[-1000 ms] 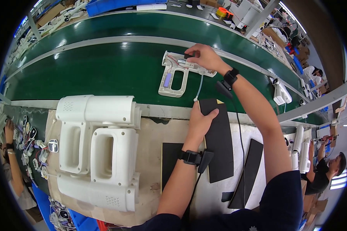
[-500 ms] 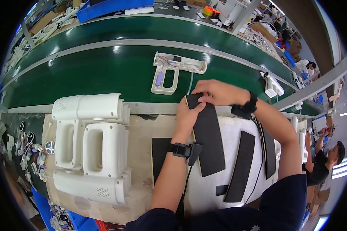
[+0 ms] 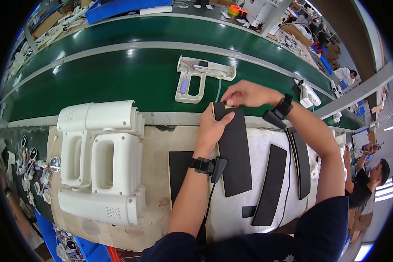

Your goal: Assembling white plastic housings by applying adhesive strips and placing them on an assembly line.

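A wide black foam sheet (image 3: 236,157) with a pale yellow edge lies slanted on the work surface. My left hand (image 3: 212,124) grips its upper left edge, thumb on top. At the far end my right hand (image 3: 249,94) is closed, fingertips pinching a small black strip at the sheet's top. A yellow band shows under those fingertips. A narrower foam strip (image 3: 270,185) lies to the right, beside a small black foam piece (image 3: 248,212). Further right are more foam strips (image 3: 300,163). Another black foam sheet (image 3: 179,170) is partly hidden under my left forearm.
Stacked white plastic housing halves (image 3: 118,166) with handle openings stand at left. An open white housing (image 3: 190,89) with wires rests on the green conveyor (image 3: 118,83). Small parts (image 3: 32,166) lie far left, above a blue bin (image 3: 89,249). A co-worker (image 3: 367,183) is at right.
My right fingers have drawn slightly up and away from the sheet's top end, and a yellow band has come into sight there. My left hand keeps its hold. The whole view has shifted slightly.
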